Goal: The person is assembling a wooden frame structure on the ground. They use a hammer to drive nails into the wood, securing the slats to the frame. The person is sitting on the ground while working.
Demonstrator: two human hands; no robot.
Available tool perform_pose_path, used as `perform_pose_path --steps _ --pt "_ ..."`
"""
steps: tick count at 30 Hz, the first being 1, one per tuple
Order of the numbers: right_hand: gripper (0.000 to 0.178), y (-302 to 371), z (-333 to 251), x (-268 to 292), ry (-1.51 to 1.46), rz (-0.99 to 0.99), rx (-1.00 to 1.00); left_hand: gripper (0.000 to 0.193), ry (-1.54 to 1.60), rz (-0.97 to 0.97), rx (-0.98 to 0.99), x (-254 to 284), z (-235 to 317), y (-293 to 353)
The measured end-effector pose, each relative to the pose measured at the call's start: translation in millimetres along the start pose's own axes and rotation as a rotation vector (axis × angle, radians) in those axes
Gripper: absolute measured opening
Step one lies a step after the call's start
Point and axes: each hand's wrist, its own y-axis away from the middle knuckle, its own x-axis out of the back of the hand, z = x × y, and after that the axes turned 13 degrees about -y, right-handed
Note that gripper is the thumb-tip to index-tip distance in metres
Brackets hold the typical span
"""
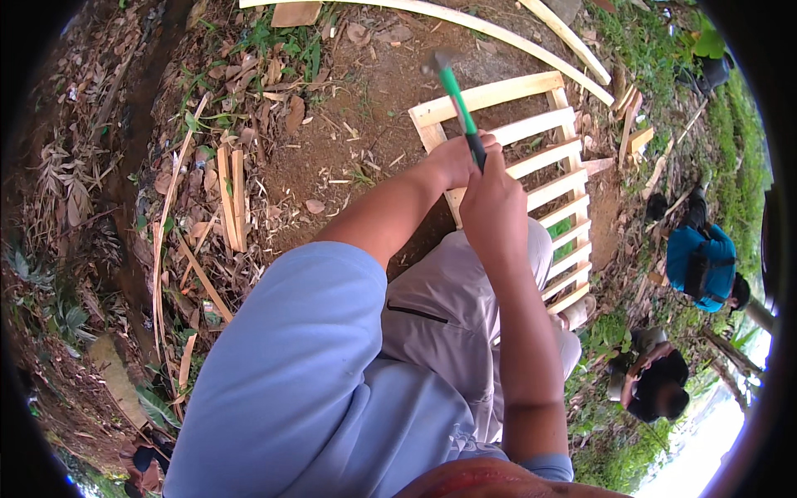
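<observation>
A hammer (pixel 456 98) with a green and black handle is gripped in my right hand (pixel 495 192). Its blurred metal head is raised over the far end of a pale wooden slatted frame (pixel 558 156). My left hand (pixel 453 163) is close beside the right one, at the frame's left side near the far slats. The left fingers look curled in, but the hammer handle and right hand partly cover them, and what they hold is hidden. Several slats run crosswise between two side rails, and the frame's near end reaches down beside my right knee.
Long wooden strips (pixel 465 23) lie beyond the frame, and short wood pieces (pixel 232 199) lie on the leafy ground to the left. At the right are a person in a blue top (pixel 701 259) and another in dark clothing (pixel 656 386). Brown soil (pixel 357 116) borders the frame.
</observation>
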Motion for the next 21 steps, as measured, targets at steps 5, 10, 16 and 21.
perform_pose_path --steps 5,10,16,21 --pt "0.017 -1.6 -22.7 17.4 -0.151 0.297 0.155 0.037 0.018 -0.158 0.151 19.8 12.5 -2.8" --pt "0.024 -6.5 37.3 -10.6 0.145 -0.122 -0.151 0.031 -0.175 0.034 -0.058 34.0 12.1 -0.3" --pt "0.02 -0.5 -12.7 32.8 -0.244 0.228 0.098 0.036 -0.253 -0.422 0.003 99.1 28.2 -3.3" --pt "0.018 -1.1 20.1 -8.3 0.024 0.006 -0.039 0.037 -0.125 -0.039 -0.047 24.6 11.4 -1.4"
